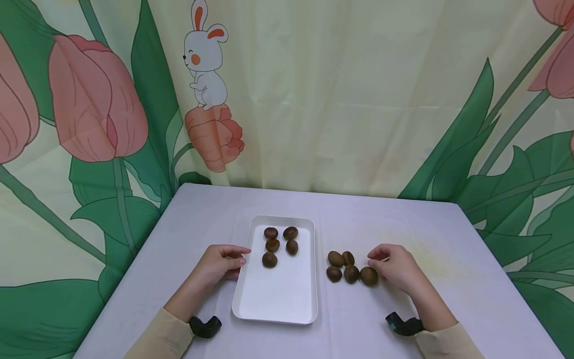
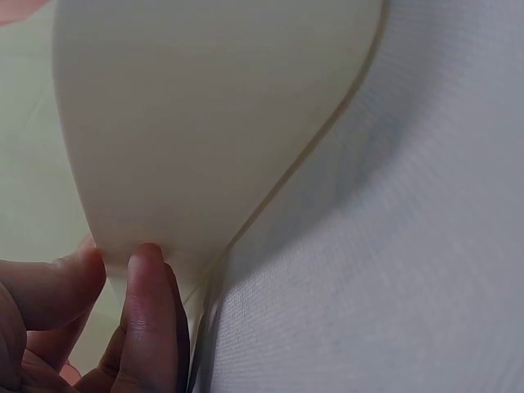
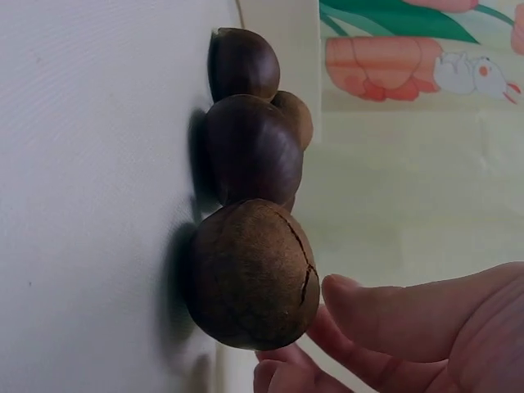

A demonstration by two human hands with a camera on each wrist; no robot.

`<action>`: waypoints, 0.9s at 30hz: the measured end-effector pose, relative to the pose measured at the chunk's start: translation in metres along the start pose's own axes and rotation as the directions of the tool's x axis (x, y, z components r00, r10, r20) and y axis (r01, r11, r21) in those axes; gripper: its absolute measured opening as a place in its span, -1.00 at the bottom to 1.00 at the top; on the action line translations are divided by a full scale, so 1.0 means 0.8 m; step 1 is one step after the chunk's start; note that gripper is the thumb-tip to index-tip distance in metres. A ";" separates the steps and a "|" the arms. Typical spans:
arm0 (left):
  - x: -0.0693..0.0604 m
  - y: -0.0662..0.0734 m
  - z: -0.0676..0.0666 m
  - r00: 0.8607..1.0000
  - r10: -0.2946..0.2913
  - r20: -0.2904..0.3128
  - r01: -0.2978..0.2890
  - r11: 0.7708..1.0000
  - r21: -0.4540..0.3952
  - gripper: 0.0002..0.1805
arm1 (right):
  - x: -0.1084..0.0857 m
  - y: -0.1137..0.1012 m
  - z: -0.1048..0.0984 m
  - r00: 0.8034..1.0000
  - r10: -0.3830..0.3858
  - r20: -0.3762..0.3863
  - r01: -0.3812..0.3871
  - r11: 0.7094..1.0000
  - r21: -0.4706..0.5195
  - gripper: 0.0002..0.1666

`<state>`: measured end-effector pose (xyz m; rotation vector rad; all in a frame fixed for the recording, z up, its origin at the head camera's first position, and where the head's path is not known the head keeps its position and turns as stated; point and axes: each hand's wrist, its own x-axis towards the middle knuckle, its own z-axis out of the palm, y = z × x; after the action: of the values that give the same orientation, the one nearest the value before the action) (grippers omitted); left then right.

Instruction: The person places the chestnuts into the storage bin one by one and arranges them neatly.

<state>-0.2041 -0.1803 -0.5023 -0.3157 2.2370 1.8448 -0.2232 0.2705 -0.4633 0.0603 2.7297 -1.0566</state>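
Observation:
My left hand is at the left edge of a white rectangular tray. In the left wrist view its fingertips touch the outer wall of the tray. Several brown chestnuts lie in the tray's far half, among them a round chestnut. Right of the tray, more chestnuts sit clustered on the table. My right hand hovers beside the rightmost chestnut, holding nothing. The right wrist view shows its thumb and fingers apart near this cracked-looking chestnut; whether they touch it I cannot tell.
A white cloth covers the table. Behind it hangs a curtain printed with tulips, a rabbit and a carrot. Each wrist wears a black device, such as the right one.

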 end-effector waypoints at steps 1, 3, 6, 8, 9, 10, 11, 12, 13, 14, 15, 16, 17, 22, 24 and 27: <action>0.000 0.000 0.000 1.000 0.000 0.000 0.000 1.000 -0.001 -0.67 | 0.000 0.001 0.001 1.000 0.010 0.002 -0.010 1.000 0.005 -0.80; 0.000 0.001 0.000 1.000 -0.001 -0.002 0.001 1.000 -0.001 -0.68 | 0.000 0.002 0.003 1.000 0.027 0.014 -0.028 1.000 0.012 -0.81; 0.000 0.001 0.000 1.000 -0.004 -0.008 0.004 1.000 0.005 -0.69 | -0.001 0.003 0.005 0.998 0.048 0.047 -0.049 0.998 0.033 -0.80; 0.000 0.002 0.000 1.000 -0.004 -0.010 0.004 1.000 0.008 -0.69 | -0.003 0.003 0.006 0.996 0.052 0.068 -0.055 0.998 0.042 -0.78; -0.001 0.002 0.000 1.000 -0.004 -0.011 0.004 1.000 0.010 -0.69 | -0.004 0.003 0.006 0.995 0.056 0.080 -0.060 0.997 0.050 -0.76; -0.001 0.002 0.000 1.000 -0.004 -0.010 0.004 1.000 0.010 -0.68 | -0.005 0.002 0.006 0.994 0.058 0.089 -0.063 0.997 0.055 -0.75; -0.001 0.002 0.001 1.000 -0.003 -0.010 0.003 1.000 0.010 -0.68 | -0.006 0.001 0.006 0.993 0.061 0.098 -0.067 0.996 0.059 -0.74; -0.001 0.003 0.001 1.000 -0.002 -0.008 0.002 1.000 0.008 -0.68 | -0.007 0.001 0.006 0.992 0.064 0.107 -0.071 0.995 0.063 -0.73; -0.001 0.003 0.001 1.000 0.000 -0.006 0.000 1.000 0.006 -0.68 | -0.008 0.000 0.005 0.991 0.067 0.115 -0.075 0.995 0.067 -0.72; -0.002 0.003 0.001 1.000 0.001 -0.005 -0.001 1.000 0.006 -0.68 | -0.009 0.000 0.005 0.990 0.070 0.124 -0.079 0.994 0.075 -0.72; -0.002 0.003 0.000 1.000 0.003 -0.004 -0.003 1.000 0.004 -0.68 | -0.010 0.000 0.005 0.989 0.071 0.130 -0.083 0.993 0.087 -0.71; -0.002 0.003 0.000 1.000 0.005 -0.003 -0.005 1.000 0.003 -0.68 | -0.011 0.000 0.005 0.988 0.068 0.138 -0.082 0.992 0.097 -0.70; -0.002 0.004 0.000 1.000 0.007 -0.002 -0.007 1.000 0.002 -0.68 | -0.012 0.000 0.006 0.987 0.069 0.144 -0.085 0.990 0.111 -0.69; -0.003 0.004 0.000 1.000 0.013 0.001 -0.013 1.000 0.002 -0.68 | -0.015 0.003 0.008 0.982 0.045 0.181 -0.076 0.983 0.166 -0.58; -0.003 0.004 0.000 1.000 0.012 0.001 -0.012 1.000 0.001 -0.68 | -0.016 0.005 0.009 0.981 0.045 0.187 -0.079 0.980 0.181 -0.55; -0.003 0.004 0.000 1.000 0.008 0.001 -0.008 1.000 0.001 -0.68 | -0.018 0.007 0.011 0.981 0.037 0.190 -0.075 0.977 0.198 -0.52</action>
<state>-0.2025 -0.1799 -0.4986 -0.3057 2.2423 1.8472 -0.2071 0.2689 -0.4704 0.0674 2.4329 -1.2552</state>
